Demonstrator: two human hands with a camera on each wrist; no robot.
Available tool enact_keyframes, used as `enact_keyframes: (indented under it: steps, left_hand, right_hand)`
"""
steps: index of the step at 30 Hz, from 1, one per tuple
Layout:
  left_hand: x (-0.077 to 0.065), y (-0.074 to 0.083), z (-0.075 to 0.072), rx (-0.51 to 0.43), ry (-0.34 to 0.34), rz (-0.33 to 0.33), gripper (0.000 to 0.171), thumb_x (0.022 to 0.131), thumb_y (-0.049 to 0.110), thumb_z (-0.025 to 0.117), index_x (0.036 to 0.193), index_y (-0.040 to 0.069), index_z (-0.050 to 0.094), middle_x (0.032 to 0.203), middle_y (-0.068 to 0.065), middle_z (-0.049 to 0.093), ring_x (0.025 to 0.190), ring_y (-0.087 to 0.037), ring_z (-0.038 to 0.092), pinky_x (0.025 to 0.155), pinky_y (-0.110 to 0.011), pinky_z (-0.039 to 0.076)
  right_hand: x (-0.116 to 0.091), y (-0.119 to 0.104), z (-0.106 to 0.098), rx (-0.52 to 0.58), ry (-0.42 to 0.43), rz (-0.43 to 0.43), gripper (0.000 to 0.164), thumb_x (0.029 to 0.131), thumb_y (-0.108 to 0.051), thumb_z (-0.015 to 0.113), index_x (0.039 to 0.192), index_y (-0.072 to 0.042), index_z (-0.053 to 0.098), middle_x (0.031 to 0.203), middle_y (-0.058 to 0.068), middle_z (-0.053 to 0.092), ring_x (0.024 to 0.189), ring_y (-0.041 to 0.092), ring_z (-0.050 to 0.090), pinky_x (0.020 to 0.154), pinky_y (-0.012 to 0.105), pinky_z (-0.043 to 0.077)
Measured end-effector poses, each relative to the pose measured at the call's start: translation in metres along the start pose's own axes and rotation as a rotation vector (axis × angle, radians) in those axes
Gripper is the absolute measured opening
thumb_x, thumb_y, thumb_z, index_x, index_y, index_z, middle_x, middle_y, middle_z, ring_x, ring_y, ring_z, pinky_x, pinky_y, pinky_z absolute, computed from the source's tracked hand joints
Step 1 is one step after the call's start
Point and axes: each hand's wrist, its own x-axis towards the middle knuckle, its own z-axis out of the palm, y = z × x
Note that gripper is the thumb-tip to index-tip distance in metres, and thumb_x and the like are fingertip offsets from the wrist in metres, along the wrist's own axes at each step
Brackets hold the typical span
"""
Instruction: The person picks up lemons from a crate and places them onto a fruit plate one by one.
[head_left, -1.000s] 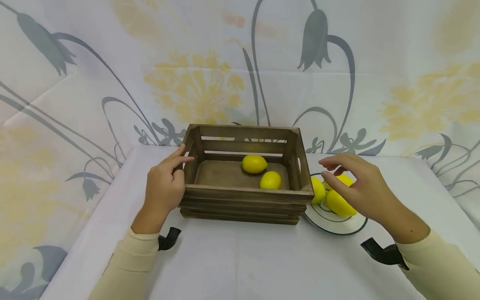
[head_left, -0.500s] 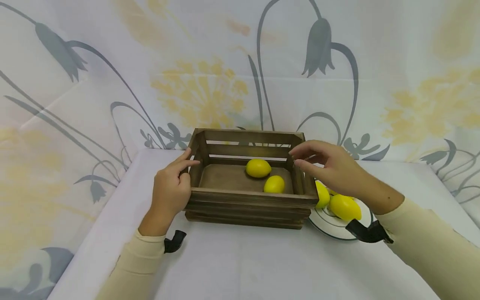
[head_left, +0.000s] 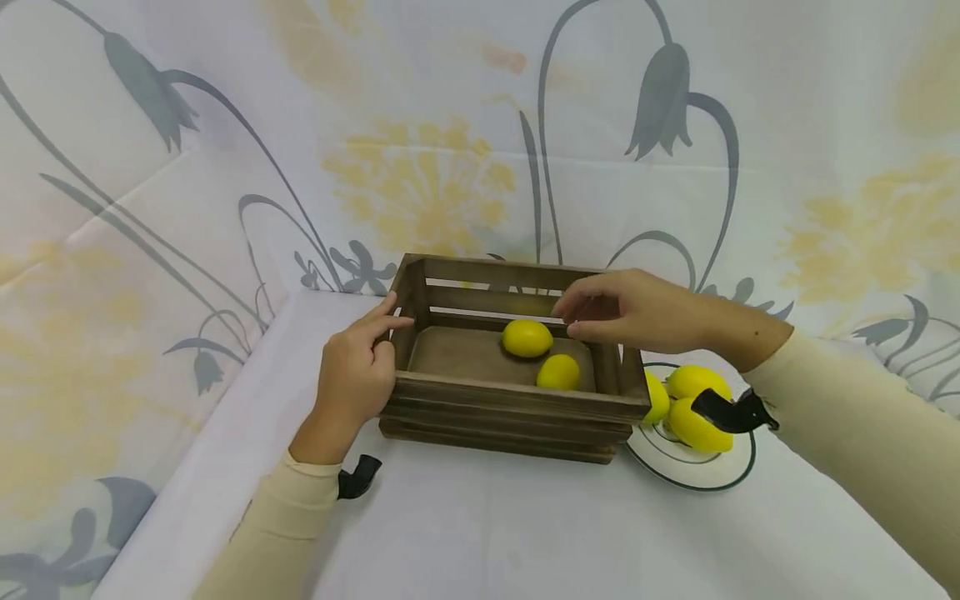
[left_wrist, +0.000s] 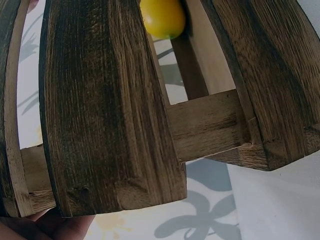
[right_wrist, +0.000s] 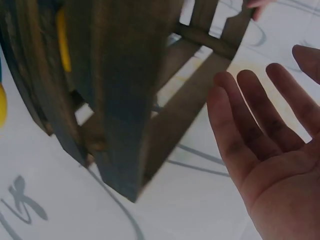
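Observation:
A dark brown wooden crate (head_left: 517, 417) with slatted sides stands on the white table, with two yellow lemons (head_left: 527, 338) inside, toward its right half. My left hand (head_left: 352, 375) grips the crate's left end, one finger reaching over the rim; in the left wrist view its fingers (left_wrist: 55, 225) show only partly, behind the slats. Over the crate's right end hovers my right hand (head_left: 630, 312), fingertips a little to the right of the lemons. In the right wrist view its palm (right_wrist: 290, 190) is bare and the fingers are relaxed, holding nothing.
To the right of the crate, a white plate (head_left: 697, 477) with a dark rim bears three more lemons (head_left: 697, 425), partly covered by the crate and a black wrist strap. Behind the crate hangs a floral cloth (head_left: 420, 100). White cloth (head_left: 480, 533) covers the table in front.
My right hand has moved left from above the plate to over the crate's right end, carrying nothing. The left hand stays at the crate; the whole view has shifted slightly.

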Motion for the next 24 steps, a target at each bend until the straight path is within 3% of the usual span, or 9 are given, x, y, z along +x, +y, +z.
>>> enact_keyframes:
  steps: [5, 13, 24]
  left_hand:
    - [0.002, 0.001, 0.000, 0.006, 0.011, 0.003, 0.048, 0.085, -0.003, 0.039, 0.112, 0.007, 0.076, 0.142, -0.009, 0.059, 0.037, -0.002, 0.014, 0.036, -0.018, 0.015]
    - [0.002, 0.001, 0.003, -0.005, 0.016, 0.004, 0.048, 0.084, -0.003, 0.039, 0.111, 0.007, 0.077, 0.141, -0.009, 0.060, 0.037, -0.001, 0.014, 0.037, -0.018, 0.016]
    - [0.003, 0.009, 0.010, -0.013, 0.011, -0.001, 0.047, 0.084, -0.002, 0.039, 0.111, 0.007, 0.077, 0.141, -0.009, 0.060, 0.039, -0.002, 0.015, 0.037, -0.018, 0.017]
  right_hand:
    - [0.015, -0.011, -0.019, -0.040, -0.010, 0.000, 0.025, 0.100, -0.021, 0.062, 0.123, -0.013, 0.067, 0.118, 0.003, 0.070, 0.106, 0.019, 0.066, 0.092, 0.038, 0.056]
    - [0.046, -0.017, -0.033, -0.110, -0.010, -0.033, 0.025, 0.100, -0.020, 0.060, 0.122, -0.010, 0.067, 0.120, 0.006, 0.070, 0.115, 0.025, 0.064, 0.101, 0.047, 0.051]
    - [0.083, -0.009, -0.026, -0.120, -0.049, 0.023, 0.029, 0.099, -0.025, 0.061, 0.125, -0.013, 0.066, 0.122, 0.008, 0.068, 0.114, 0.027, 0.065, 0.097, 0.046, 0.052]
